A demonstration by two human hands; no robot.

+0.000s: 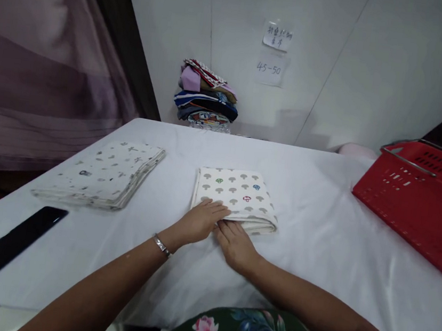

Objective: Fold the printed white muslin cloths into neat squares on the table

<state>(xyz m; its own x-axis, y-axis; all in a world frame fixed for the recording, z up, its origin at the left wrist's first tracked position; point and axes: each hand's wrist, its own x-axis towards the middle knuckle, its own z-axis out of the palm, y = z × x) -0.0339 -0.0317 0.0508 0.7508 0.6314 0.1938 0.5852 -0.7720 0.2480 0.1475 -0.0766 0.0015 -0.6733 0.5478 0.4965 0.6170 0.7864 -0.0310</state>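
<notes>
A folded white cloth (237,192) printed with grey mushrooms and a few green, blue and red ones lies in the middle of the table. My left hand (202,219) rests flat on its front left edge, fingers stretched out over the top layer. Just to the right, my right hand (237,247) lies palm down with its fingers straight. Its fingertips reach the cloth's front edge, partly beneath the upper layer, which hides them. Neither hand is closed around the cloth.
A folded patterned cloth (101,172) lies at the left, with a black flat object (12,242) in front of it. A red basket (421,206) stands at the right. Behind the white table (318,226), a stack of folded fabrics (207,99) sits by the wall.
</notes>
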